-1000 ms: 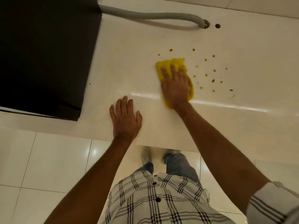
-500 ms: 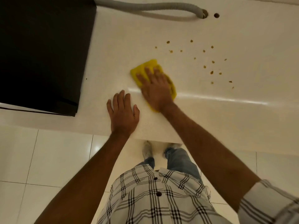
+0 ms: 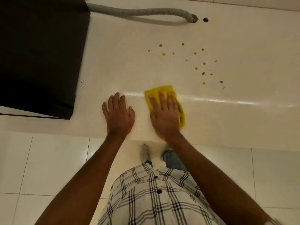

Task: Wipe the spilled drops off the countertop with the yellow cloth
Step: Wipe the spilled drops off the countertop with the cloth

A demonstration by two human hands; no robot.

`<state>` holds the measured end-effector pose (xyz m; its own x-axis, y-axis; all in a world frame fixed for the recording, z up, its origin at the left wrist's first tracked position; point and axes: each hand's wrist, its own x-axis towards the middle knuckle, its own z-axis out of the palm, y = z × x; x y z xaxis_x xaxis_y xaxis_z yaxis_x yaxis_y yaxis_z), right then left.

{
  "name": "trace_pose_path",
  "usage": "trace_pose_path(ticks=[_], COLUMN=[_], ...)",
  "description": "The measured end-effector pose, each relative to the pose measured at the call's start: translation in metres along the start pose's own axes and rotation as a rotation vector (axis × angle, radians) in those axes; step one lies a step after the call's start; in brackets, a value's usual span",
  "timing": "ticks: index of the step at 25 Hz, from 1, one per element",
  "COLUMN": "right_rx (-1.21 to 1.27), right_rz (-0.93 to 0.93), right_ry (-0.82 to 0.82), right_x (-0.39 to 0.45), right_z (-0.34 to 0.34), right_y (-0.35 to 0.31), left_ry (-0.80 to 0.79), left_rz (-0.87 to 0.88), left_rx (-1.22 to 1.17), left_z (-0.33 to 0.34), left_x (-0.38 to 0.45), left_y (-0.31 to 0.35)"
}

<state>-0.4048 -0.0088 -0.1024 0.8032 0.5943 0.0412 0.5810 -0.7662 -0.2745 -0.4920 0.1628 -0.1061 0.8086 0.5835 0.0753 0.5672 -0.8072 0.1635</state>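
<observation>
Though flattened, cloth (image 3: 162, 89) under (right) hand (image 3: 164, 117)

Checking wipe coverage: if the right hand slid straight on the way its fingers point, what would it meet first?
Bare countertop first, then probably the left-most drops; the right hand presses the cloth, and most drops lie further right.

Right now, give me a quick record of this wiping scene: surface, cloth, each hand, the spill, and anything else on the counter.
surface: cream glossy countertop
cloth: yellow cleaning cloth, flat near the front edge
right hand: palm down, pressing the cloth
left hand: flat on bare counter, beside the cloth, not touching it
spill: scattered brown drops, unwiped, beyond and right of the cloth
other: grey corrugated hose along the back; black boxy appliance at left
</observation>
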Motion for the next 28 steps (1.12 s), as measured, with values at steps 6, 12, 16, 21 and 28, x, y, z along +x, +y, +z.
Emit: trace_pose_path(ticks=[6, 12, 16, 21, 28], right_rx=[-0.07, -0.014, 0.5, 0.617, 0.224], right_rz=[0.254, 0.358, 0.422, 0.517, 0.554], right_ry=[0.066, 0.122, 0.201, 0.335, 0.28], right_x=[0.068, -0.003, 0.05, 0.004, -0.024], right_z=[-0.02, -0.018, -0.039, -0.073, -0.072], right_y=[0.09, 0.085, 0.09, 0.198, 0.28], left_ry=[0.015, 0.001, 0.029, -0.131, -0.094], left_rz=[0.013, -0.085, 0.113, 0.287, 0.15], left_rx=[0.04, -0.158, -0.347, -0.095, -0.075], left_z=[0.003, 0.002, 0.0, 0.034, 0.066], left_x=[-0.003, 0.007, 0.016, 0.03, 0.13], left_y=[0.0, 0.091, 0.192, 0.263, 0.32])
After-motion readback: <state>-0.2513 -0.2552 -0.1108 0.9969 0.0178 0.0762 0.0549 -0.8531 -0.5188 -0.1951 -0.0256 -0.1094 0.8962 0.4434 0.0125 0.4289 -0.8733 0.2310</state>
